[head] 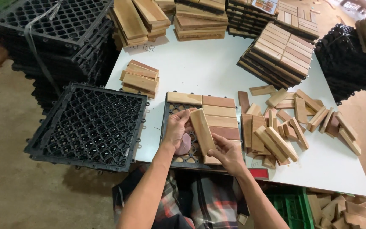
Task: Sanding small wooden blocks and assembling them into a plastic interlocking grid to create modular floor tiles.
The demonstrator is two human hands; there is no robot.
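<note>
A black plastic grid base (177, 107) lies on the white table (200, 68) in front of me, with several wooden slats (219, 114) set side by side on its right half. I hold a pale wooden slat (201, 130) tilted over the bare left part of the grid. My left hand (177, 127) grips its upper end and also keeps a pinkish piece (184, 145) under the palm. My right hand (226, 153) holds the slat's lower end.
Loose short slats (293, 123) are strewn on the table to the right. A small slat stack (140, 78) sits left of the grid. Black grid bases (87, 125) are stacked at left, finished wooden tiles (278, 53) at the back. A green crate (286, 203) stands below.
</note>
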